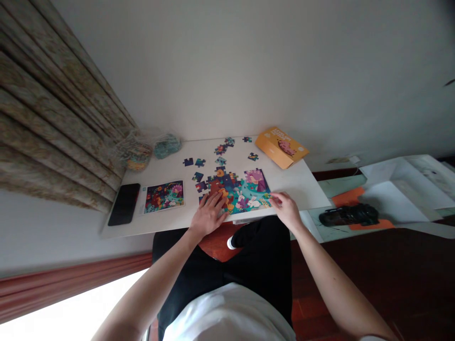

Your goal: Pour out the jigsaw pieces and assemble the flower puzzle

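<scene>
A partly joined jigsaw puzzle [245, 195] with white rabbits and a brown bear lies at the front edge of the white table. My left hand [209, 213] rests flat on its left part, fingers spread, covering some of the picture. At the right edge of the puzzle, my right hand [284, 207] has its thumb and fingers pinched together; whatever may be between the fingertips is too small to make out. Loose puzzle pieces [200, 162] lie scattered beyond and left of the joined part. A printed picture card [164, 196] of the same scene lies to the left.
A black phone [124, 204] lies at the table's left end. Two plastic bags of pieces [166, 145] stand by the curtain [53, 104]. An orange box [282, 147] sits at the back right. Beyond the table's right edge are a black camera [348, 215] and an open white box [401, 196].
</scene>
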A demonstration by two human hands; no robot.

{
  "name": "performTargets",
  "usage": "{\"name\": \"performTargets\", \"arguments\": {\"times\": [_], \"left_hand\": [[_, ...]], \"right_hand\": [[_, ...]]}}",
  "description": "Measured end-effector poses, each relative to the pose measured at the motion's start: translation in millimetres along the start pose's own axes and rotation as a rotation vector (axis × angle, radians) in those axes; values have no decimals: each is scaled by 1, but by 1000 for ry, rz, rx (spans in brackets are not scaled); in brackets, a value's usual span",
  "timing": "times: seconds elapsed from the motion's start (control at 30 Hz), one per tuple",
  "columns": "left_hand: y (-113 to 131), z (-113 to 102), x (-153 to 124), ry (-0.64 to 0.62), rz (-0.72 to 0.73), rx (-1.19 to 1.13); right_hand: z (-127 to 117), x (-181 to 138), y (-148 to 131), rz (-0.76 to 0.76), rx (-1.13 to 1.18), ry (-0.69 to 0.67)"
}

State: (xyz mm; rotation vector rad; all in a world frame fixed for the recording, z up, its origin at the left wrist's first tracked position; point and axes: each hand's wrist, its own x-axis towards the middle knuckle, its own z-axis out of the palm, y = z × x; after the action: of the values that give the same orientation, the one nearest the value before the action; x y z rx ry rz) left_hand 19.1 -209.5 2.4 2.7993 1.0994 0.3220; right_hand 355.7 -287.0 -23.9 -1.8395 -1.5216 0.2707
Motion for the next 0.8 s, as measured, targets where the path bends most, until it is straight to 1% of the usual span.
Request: {"name": "performTargets", "arguments": {"times": [0.13, 0.2, 0.27, 0.33, 0.4, 0.47, 0.6, 0.8], "left_hand": [[-1, 1, 0, 12, 3, -3], [-1, 2, -1, 16, 4, 0], [-1, 2, -1, 17, 5, 5], [-1, 2, 0, 19, 6, 8], [-1, 2, 0, 22, 9, 10], [-1, 2, 0, 20, 11, 13], [0, 1, 0, 8, 9, 14], [-1, 3, 0, 12, 1, 11]], "right_hand": [[1, -11, -7, -35, -18, 141], [1, -21, -11, -82, -54, 170], [3, -32, -15, -147, -137, 154], [6, -43, -19, -199, -258, 98], [11, -52, -22, -229, -372, 19], [15, -56, -24, -230, -447, -31], [18, -57, -25, -211, -494, -38], [15, -55, -23, -227, -489, -39]]}}
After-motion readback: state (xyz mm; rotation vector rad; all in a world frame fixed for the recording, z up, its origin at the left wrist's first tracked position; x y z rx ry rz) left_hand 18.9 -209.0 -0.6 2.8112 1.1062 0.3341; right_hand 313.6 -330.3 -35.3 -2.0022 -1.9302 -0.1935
